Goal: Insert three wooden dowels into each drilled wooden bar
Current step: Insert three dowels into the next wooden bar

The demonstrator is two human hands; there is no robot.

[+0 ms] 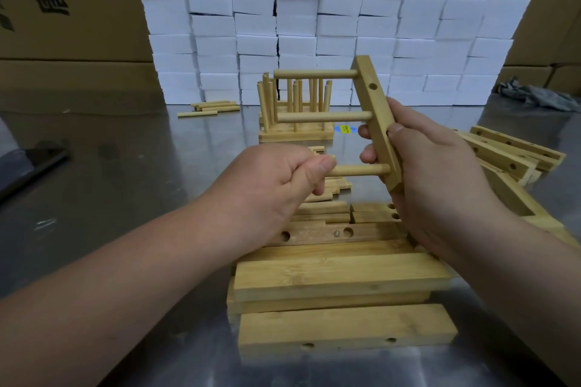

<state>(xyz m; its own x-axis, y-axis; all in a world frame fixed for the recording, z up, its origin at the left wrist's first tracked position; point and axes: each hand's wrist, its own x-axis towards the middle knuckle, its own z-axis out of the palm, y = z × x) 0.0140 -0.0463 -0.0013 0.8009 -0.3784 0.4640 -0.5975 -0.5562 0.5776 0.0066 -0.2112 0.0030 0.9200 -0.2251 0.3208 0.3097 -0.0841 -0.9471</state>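
Observation:
My right hand (430,173) grips a drilled wooden bar (372,100), held nearly upright above the table. Three dowels stick out of it to the left: a top dowel (314,73), a middle dowel (323,116) and a bottom dowel (361,170). My left hand (276,182) pinches the free end of the bottom dowel. Below the hands lies a pile of drilled bars (339,280). More bars (509,154) lie to the right. Finished bars with upright dowels (294,104) stand stacked behind.
Loose dowels (213,107) lie at the back left of the steel table (132,173). A wall of white foam blocks (330,16) and cardboard boxes (63,3) close off the back. A grey rag (534,97) lies far right, a dark tool (34,163) at the left.

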